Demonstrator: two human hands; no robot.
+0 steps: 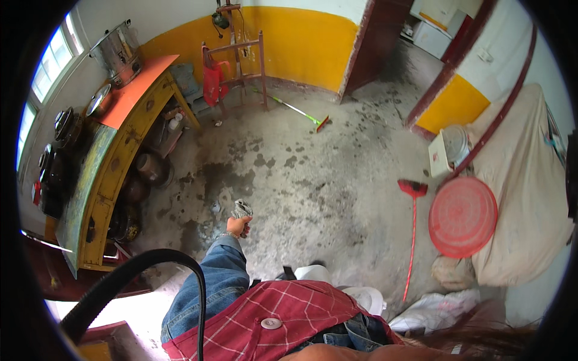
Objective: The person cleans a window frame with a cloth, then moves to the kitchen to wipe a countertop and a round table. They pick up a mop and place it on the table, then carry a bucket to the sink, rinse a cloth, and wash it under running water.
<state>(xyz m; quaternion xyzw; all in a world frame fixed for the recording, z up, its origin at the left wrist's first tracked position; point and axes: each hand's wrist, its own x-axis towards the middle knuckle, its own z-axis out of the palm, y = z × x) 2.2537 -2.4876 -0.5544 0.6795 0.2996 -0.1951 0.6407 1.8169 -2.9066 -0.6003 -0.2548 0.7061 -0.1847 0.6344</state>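
My left hand [238, 226], at the end of a denim sleeve, reaches forward over the concrete floor. Its fingers are closed around a crumpled grey patterned cloth [243, 208], which sticks out above and below the fist. What kind of cloth it is cannot be made out. My right hand is out of view. Before me lie the stained floor [316, 203] with dark wet-looking patches, and the front of a red checked apron [271, 307] with a large button. White objects [312, 272] show just beyond the apron, partly hidden by it.
At the left stands a yellow wooden table [128, 149] with dark jars and a metal pot [118, 56]; pots sit beneath it. A wooden rack [235, 81], a green-handled squeegee [300, 112] and an open doorway are ahead. A red broom [413, 225] and round red lid [463, 217] are right.
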